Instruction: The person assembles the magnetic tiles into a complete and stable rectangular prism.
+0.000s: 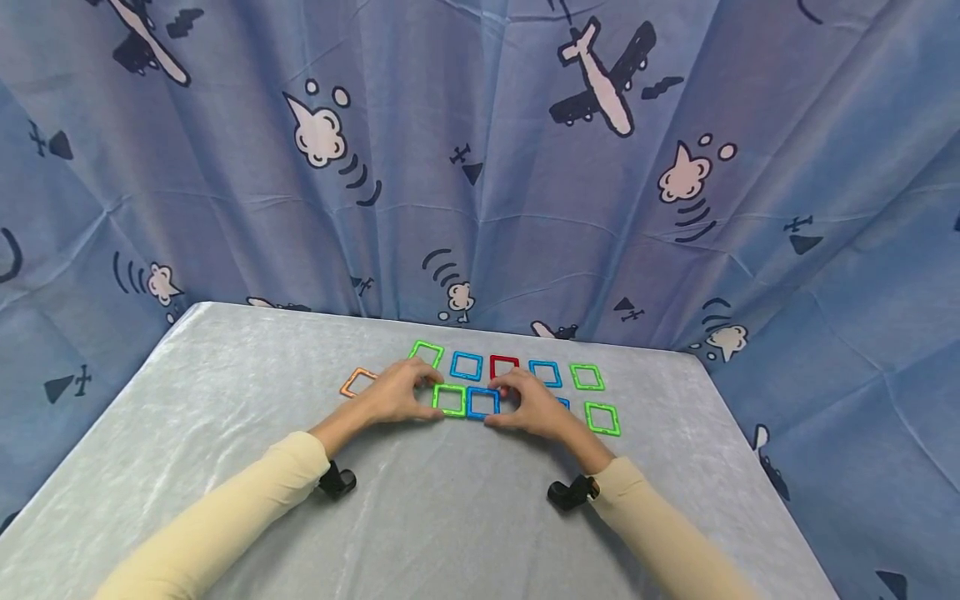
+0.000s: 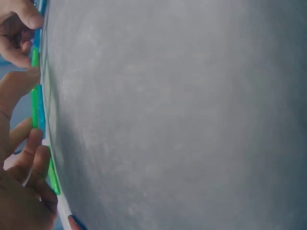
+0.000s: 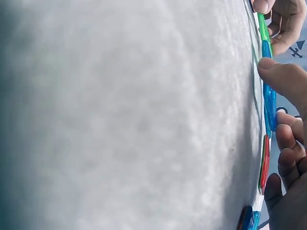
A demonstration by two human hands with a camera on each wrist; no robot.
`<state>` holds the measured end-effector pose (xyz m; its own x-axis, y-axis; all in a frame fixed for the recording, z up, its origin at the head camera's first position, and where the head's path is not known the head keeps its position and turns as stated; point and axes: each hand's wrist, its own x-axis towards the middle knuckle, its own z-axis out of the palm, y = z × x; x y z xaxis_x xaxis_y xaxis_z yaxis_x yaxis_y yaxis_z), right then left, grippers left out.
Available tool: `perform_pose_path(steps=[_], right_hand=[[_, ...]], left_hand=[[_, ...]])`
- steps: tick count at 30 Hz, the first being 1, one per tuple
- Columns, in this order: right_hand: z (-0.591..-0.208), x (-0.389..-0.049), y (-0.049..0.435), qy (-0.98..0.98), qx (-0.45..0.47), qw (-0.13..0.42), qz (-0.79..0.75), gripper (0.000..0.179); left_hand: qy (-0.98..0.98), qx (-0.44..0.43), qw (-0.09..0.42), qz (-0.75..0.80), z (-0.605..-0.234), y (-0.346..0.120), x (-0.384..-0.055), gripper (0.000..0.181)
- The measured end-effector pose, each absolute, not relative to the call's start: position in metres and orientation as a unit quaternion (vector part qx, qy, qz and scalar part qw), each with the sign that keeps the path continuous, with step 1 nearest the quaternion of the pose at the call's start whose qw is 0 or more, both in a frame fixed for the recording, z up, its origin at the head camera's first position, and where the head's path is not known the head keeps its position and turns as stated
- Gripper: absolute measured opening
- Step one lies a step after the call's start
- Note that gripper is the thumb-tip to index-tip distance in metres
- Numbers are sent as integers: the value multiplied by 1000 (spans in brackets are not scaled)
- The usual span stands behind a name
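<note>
Between thumb and fingers, my left hand [image 1: 397, 394] pinches a green open square magnetic tile [image 1: 450, 387] by its left side. My right hand [image 1: 536, 406] grips a blue square magnetic tile [image 1: 483, 389] on its right side. The two tiles meet edge to edge in the head view. In the left wrist view, the left thumb and fingertips span the green tile [image 2: 34, 108]. The right wrist view has the right thumb and fingers at opposite ends of the blue tile [image 3: 267, 96]. A red tile [image 1: 504, 358] lies behind the right hand, partly hidden by it.
Around the hands on the pale cloth-covered table [image 1: 420, 517] lie more square tiles: a green one [image 1: 427, 343], two blue ones [image 1: 467, 353] [image 1: 544, 362] behind, two green ones [image 1: 587, 366] [image 1: 602, 407] rightward. Left is an orange tile [image 1: 349, 383]. A patterned curtain [image 1: 487, 233] hangs behind.
</note>
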<state>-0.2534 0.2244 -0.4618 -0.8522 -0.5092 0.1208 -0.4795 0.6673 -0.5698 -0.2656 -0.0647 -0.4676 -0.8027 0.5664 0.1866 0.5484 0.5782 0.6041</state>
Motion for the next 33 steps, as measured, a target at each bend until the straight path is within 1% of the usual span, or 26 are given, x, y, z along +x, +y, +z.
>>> perform_pose_path(steps=[5, 13, 21, 33], right_hand=[[-464, -252, 225, 913, -266, 32, -308, 51], [-463, -248, 224, 908, -268, 28, -321, 50], [-463, -248, 222, 908, -251, 48, -332, 52], [-462, -245, 222, 908, -246, 58, -334, 52]], left_hand=[[893, 310, 12, 326, -469, -64, -265, 51], [898, 314, 4, 308, -471, -64, -265, 52], [890, 330, -7, 314, -470, -65, -265, 52], [884, 332, -6, 328, -466, -74, -264, 55]])
